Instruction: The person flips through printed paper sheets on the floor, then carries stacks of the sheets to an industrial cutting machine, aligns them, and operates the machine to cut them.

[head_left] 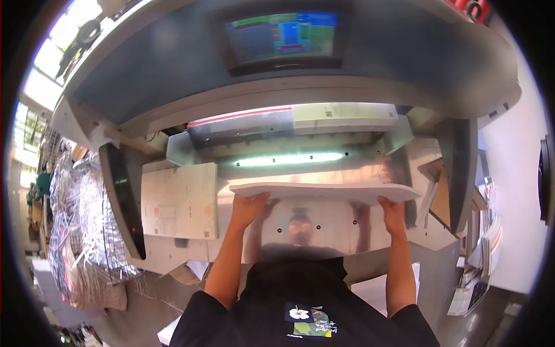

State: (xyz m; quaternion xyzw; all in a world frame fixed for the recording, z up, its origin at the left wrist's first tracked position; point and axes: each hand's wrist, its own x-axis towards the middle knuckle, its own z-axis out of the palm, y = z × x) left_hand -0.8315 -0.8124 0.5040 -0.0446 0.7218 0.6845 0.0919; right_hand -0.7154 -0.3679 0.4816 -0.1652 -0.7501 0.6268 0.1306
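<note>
A stack of paper (324, 192) is held level above the shiny metal machine bed (300, 231). My left hand (250, 208) grips its left end, and my right hand (392, 208) grips its right end, the fingers partly hidden beneath. On the bed's left side lies another printed paper stack (180, 201). At the back, under the machine's front beam, a further printed stack (344, 114) stands on the right beside a red-edged strip (243, 120).
A lit screen (283, 36) is set in the machine's upper panel (156, 69). Dark side guards (122, 199) flank the bed. Clear plastic wrapping (95, 214) hangs at the left. Piled papers (483, 254) stand at the right. Loose sheets (370, 292) lie below the front edge.
</note>
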